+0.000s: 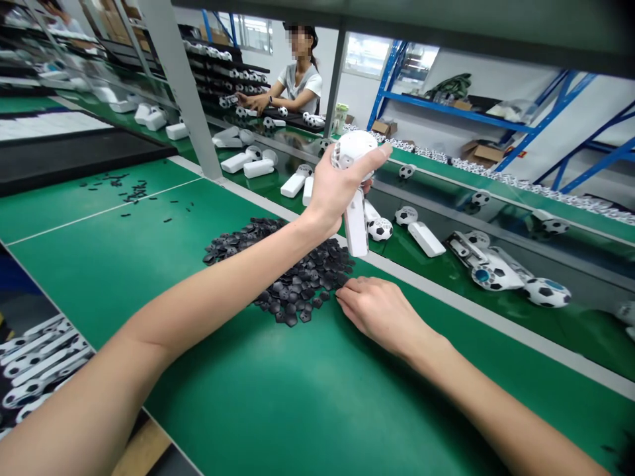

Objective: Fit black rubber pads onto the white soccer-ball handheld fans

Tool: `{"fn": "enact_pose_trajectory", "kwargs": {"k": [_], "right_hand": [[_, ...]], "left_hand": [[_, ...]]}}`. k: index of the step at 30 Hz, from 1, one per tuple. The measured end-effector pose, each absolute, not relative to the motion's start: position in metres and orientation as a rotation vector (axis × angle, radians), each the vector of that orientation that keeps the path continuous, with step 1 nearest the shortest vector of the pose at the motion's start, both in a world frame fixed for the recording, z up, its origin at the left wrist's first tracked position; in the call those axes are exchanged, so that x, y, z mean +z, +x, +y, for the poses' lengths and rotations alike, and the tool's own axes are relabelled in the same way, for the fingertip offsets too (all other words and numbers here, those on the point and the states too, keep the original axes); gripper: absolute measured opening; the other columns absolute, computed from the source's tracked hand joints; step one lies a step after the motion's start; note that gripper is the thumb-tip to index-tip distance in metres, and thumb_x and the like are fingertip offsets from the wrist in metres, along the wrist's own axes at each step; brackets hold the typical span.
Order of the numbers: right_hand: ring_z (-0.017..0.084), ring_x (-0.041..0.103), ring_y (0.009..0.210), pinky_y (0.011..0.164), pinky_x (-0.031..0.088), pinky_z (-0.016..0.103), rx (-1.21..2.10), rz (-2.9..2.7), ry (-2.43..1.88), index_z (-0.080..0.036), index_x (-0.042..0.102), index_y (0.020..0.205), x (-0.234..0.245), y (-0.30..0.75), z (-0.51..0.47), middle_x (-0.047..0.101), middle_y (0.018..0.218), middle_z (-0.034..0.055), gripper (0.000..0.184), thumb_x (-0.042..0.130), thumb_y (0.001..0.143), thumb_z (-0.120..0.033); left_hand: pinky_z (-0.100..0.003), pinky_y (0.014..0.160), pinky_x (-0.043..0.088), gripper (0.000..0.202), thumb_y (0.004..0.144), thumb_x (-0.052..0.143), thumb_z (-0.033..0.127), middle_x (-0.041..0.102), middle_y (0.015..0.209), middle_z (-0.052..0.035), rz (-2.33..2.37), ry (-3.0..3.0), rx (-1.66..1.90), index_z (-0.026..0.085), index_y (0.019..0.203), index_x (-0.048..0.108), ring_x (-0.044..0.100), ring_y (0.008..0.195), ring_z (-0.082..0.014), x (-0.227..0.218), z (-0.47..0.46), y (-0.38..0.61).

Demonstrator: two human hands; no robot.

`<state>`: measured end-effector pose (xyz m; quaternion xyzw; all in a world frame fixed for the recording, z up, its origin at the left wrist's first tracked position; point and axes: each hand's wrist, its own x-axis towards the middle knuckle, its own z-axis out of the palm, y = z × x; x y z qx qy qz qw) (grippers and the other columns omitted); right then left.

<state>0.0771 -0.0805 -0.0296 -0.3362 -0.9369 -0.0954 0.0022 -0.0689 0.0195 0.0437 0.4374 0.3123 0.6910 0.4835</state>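
My left hand (333,185) is raised over the far edge of the bench, wrapped round a white handheld device (357,228) with a round ball-like head and a straight handle hanging down. Below it, a pile of small black five-sided pieces (297,291) lies on the green bench, partly hidden behind my left forearm. Beside the pile's right edge, my right hand (374,307) rests low with its fingers pressed together. A small dark bit shows at its fingertips, but what they hold is hidden.
Beyond the bench's pale edge strip (446,301), a belt carries white devices (426,238) and football-patterned ones (496,274). A grey post (183,92) stands left. Small black strips (133,192) lie far left. A person (300,79) works opposite. Football-patterned parts (40,370) sit lower left.
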Motion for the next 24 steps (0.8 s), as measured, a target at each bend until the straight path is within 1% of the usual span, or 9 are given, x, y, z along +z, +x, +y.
{"fn": "enact_pose_trajectory", "kwargs": {"k": [2,5,8,11,13,16,20,22,24], "right_hand": [[0.020,0.071,0.076,0.065,0.043,0.032,-0.128,-2.909,-1.077,-0.021,0.079,0.095,-0.026,0.092,-0.084,0.077,0.088,0.0038,0.022,0.060,0.107,-0.018],[0.021,0.074,0.079,0.068,0.048,0.030,0.199,-2.798,-1.146,-0.025,0.082,0.102,-0.023,0.117,-0.089,0.078,0.090,0.0049,0.025,0.057,0.108,-0.021],[0.022,0.075,0.083,0.073,0.053,0.031,0.434,-2.716,-1.207,-0.025,0.083,0.104,-0.024,0.135,-0.091,0.080,0.095,0.0065,0.027,0.057,0.108,-0.022],[0.021,0.076,0.086,0.076,0.054,0.032,0.607,-2.635,-1.253,-0.024,0.084,0.106,-0.028,0.142,-0.090,0.082,0.103,0.0065,0.024,0.059,0.107,-0.023],[0.021,0.075,0.087,0.077,0.054,0.033,0.656,-2.593,-1.287,-0.023,0.083,0.108,-0.029,0.143,-0.090,0.082,0.105,0.0061,0.022,0.062,0.106,-0.023],[0.021,0.075,0.086,0.076,0.053,0.033,0.656,-2.578,-1.335,-0.023,0.083,0.109,-0.027,0.142,-0.090,0.082,0.104,0.0056,0.020,0.065,0.103,-0.022],[0.023,0.076,0.089,0.078,0.053,0.034,0.615,-2.595,-1.331,-0.023,0.083,0.108,-0.029,0.139,-0.091,0.082,0.105,0.0058,0.018,0.065,0.104,-0.022],[0.024,0.077,0.092,0.080,0.054,0.035,0.602,-2.596,-1.306,-0.023,0.083,0.106,-0.032,0.138,-0.092,0.082,0.105,0.0059,0.019,0.064,0.105,-0.021],[0.025,0.077,0.092,0.081,0.054,0.036,0.603,-2.591,-1.289,-0.023,0.084,0.105,-0.034,0.139,-0.091,0.083,0.104,0.0058,0.020,0.064,0.106,-0.021]], "left_hand": [[-0.031,0.077,0.058,0.044,0.084,0.093,0.041,0.069,0.098,-0.0061,0.700,1.161,1.651,0.018,0.106,0.063,0.069,0.086,-0.0182,0.040,0.017,-0.065],[-0.029,0.072,0.056,0.039,0.087,0.090,0.042,0.067,0.096,-0.0054,0.678,1.221,1.593,0.018,0.102,0.063,0.067,0.081,-0.0162,0.034,0.016,-0.060],[-0.028,0.071,0.056,0.040,0.087,0.090,0.044,0.067,0.097,-0.0056,0.682,1.227,1.547,0.018,0.101,0.063,0.067,0.080,-0.0156,0.028,0.017,-0.055],[-0.029,0.068,0.055,0.042,0.085,0.091,0.045,0.067,0.098,-0.0066,0.692,1.205,1.514,0.018,0.100,0.063,0.066,0.077,-0.0150,0.024,0.017,-0.052],[-0.028,0.066,0.055,0.042,0.084,0.092,0.044,0.068,0.098,-0.0074,0.707,1.192,1.488,0.019,0.101,0.063,0.064,0.075,-0.0152,0.024,0.016,-0.052],[-0.027,0.065,0.055,0.039,0.082,0.091,0.037,0.069,0.099,-0.0081,0.755,1.153,1.479,0.020,0.101,0.062,0.062,0.075,-0.0150,0.025,0.013,-0.051],[-0.027,0.066,0.055,0.036,0.082,0.090,0.031,0.071,0.098,-0.0081,0.779,1.096,1.494,0.019,0.099,0.062,0.061,0.075,-0.0140,0.027,0.009,-0.049],[-0.028,0.067,0.054,0.034,0.083,0.090,0.031,0.070,0.097,-0.0078,0.767,1.092,1.491,0.018,0.097,0.062,0.062,0.075,-0.0144,0.026,0.008,-0.048],[-0.028,0.067,0.054,0.034,0.086,0.090,0.035,0.069,0.095,-0.0066,0.752,1.101,1.476,0.018,0.099,0.063,0.063,0.075,-0.0142,0.023,0.007,-0.047]]}}
